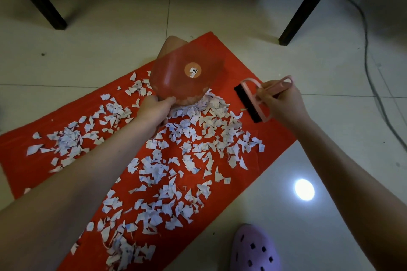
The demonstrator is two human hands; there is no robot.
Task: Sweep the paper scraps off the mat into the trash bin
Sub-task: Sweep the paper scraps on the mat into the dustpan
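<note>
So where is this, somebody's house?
Probably a room at home: a tiled floor, dark table legs, a cable and a purple slipper beside the red mat.

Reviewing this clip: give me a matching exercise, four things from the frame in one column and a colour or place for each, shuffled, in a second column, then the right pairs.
Things:
1. brush
2. trash bin
3. paper scraps
4. slipper

Places or states:
A. tipped on its side, gripped at the rim by the left hand
B. scattered across the red mat
C. lilac, on the tile floor at the bottom right
D. pink handle, black bristles, held in the right hand

Pairs: 1-D, 2-A, 3-B, 4-C
</note>
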